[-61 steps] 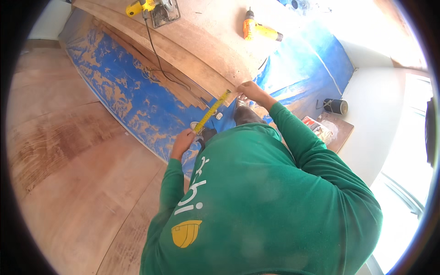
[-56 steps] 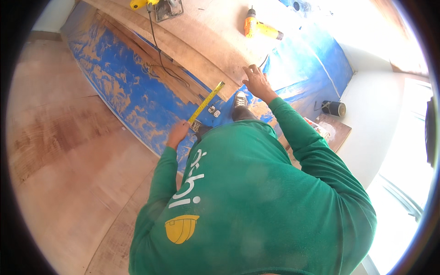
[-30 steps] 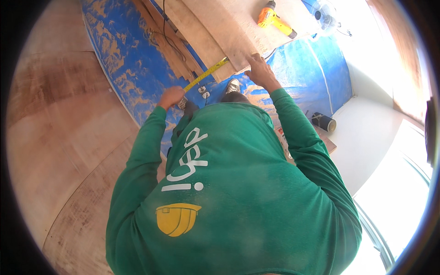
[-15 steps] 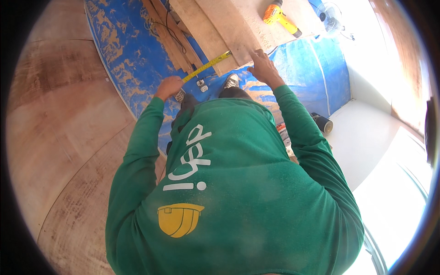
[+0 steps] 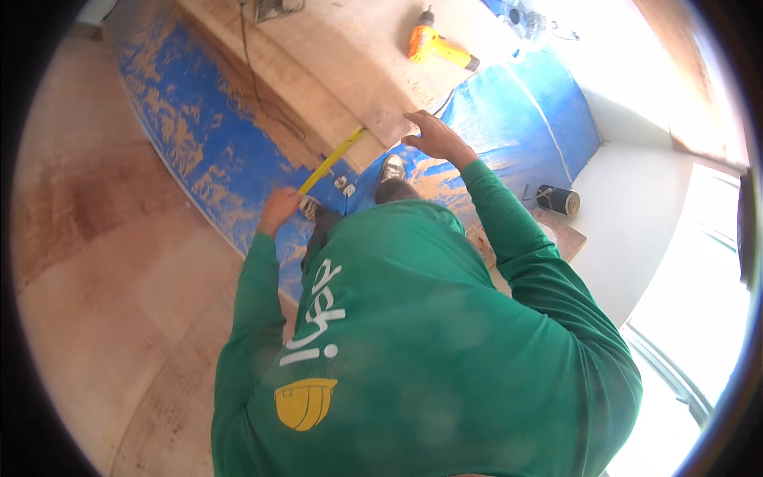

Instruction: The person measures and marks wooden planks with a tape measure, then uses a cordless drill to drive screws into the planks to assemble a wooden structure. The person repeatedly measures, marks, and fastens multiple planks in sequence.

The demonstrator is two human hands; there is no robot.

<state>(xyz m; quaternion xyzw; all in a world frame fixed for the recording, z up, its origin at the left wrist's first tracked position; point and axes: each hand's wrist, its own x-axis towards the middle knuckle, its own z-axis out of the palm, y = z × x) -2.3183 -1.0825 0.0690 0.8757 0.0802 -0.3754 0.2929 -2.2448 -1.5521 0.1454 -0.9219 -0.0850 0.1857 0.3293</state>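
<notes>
My left hand point(image 5: 280, 208) is closed around the end of a tape measure; its case is hidden in the fist. From it the yellow tape blade point(image 5: 331, 162) stretches up and right to the edge of a wooden board point(image 5: 338, 103). At the near end of that board is my right hand point(image 5: 439, 137), with its fingers apart and the thumb below them. Nothing shows in its grasp. Whether the fingertips touch the wood I cannot tell. A yellow and black cordless drill point(image 5: 437, 46) lies on the dusty work surface beyond.
Blue tarp point(image 5: 171, 119) strewn with sawdust covers the floor, with white power sockets point(image 5: 343, 185) near my shoes. A dark cable point(image 5: 253, 71) crosses the timber. To the right are a black cylinder point(image 5: 558, 200) and a fan point(image 5: 534, 22). Plywood panelling point(image 5: 87, 207) lies left.
The view has shifted, so the boards and drill appear farther left. My right hand has drawn back slightly from the board end. The tape still spans from my left hand to the board.
</notes>
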